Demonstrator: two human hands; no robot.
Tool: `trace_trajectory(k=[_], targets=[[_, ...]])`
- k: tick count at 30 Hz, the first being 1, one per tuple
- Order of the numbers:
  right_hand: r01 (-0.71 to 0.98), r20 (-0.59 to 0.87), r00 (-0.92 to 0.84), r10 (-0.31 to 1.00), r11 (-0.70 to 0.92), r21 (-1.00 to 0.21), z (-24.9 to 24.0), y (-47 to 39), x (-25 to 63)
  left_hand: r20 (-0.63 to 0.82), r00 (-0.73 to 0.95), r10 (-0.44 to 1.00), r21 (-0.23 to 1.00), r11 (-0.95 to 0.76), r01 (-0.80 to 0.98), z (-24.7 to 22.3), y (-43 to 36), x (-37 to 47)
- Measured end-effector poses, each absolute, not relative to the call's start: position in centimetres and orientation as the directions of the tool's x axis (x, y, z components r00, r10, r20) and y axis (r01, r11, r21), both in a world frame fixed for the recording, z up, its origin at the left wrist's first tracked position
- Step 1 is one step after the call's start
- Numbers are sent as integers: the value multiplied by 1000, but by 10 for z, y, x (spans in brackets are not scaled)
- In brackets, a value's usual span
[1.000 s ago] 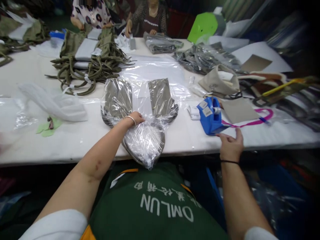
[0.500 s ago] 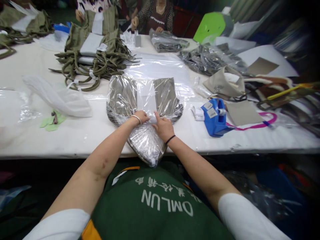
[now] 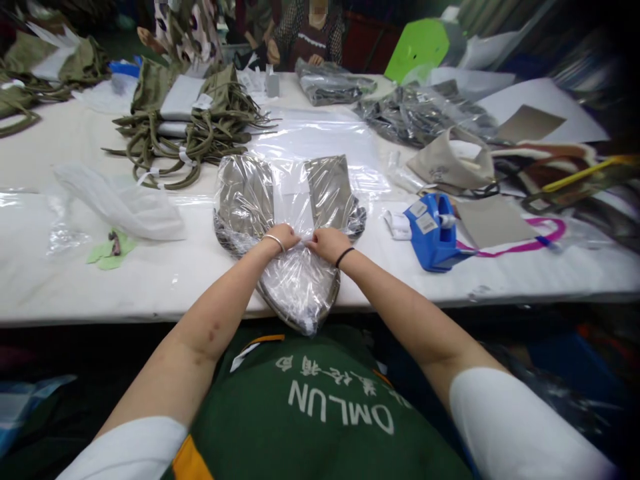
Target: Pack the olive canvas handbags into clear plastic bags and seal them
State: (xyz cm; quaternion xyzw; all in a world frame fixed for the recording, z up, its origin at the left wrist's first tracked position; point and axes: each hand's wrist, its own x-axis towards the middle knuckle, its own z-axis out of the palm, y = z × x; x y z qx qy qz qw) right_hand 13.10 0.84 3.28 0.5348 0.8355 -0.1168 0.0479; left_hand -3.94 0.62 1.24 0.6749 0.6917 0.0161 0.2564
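Note:
An olive-green cloth bag lies in front of me inside a clear plastic bag. A white paper strip runs across its middle, and the handle loop hangs over the table's near edge. My left hand pinches the plastic near the bag's centre, fingers closed. Opposite it, with fingertips almost meeting, my right hand is closed on the same plastic. The exact fold between the fingertips is too small to make out.
Behind lies a stack of olive bags, beside flat plastic bags. A blue tape dispenser stands to the right. White foam wrap and a green scrap lie left. Wrapped bags and co-workers are across the table.
My right index finger has drawn back from pointing along the strip, and that hand now pinches the plastic. Across the table, a co-worker has lifted olive cloth off the stack.

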Motion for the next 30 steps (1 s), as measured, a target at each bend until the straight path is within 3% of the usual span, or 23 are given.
trace_trajectory(k=[3, 7, 9, 11, 13, 15, 20, 23, 25, 28, 30], targets=[[930, -271, -355, 895, 367, -4, 41, 18, 116, -335, 33, 942, 341, 89, 936, 11, 6, -37], [950, -272, -302, 914, 314, 1, 56, 26, 123, -334, 35, 942, 320, 78, 944, 11, 6, -35], [956, -195, -290, 937, 292, -20, 59, 20, 132, -332, 44, 942, 313, 66, 947, 12, 5, -35], [924, -39, -380, 924, 377, -64, 52, 5, 142, -325, 48, 944, 308, 58, 950, 13, 3, -34], [818, 101, -559, 823, 567, -93, 33, -15, 151, -314, 47, 948, 305, 53, 951, 12, 2, -34], [699, 139, -695, 706, 708, -99, 7, -32, 158, -305, 38, 952, 300, 58, 952, 12, 1, -32], [683, 166, -700, 694, 719, -129, -29, -44, 179, -288, -9, 958, 277, 92, 957, 12, -3, -26], [748, 288, -556, 780, 621, -235, -22, -42, 199, -249, -21, 968, 270, 90, 958, 11, -10, -25], [813, 296, -321, 900, 421, -401, -16, -45, 213, -216, -22, 976, 268, 81, 960, 10, -15, -25], [793, -9, -61, 998, 43, -607, -9, -54, 220, -182, -10, 983, 257, 57, 965, 6, -19, -26], [813, -157, -62, 986, -41, -581, -5, -60, 212, -179, 9, 984, 243, 36, 969, 5, -17, -27]])
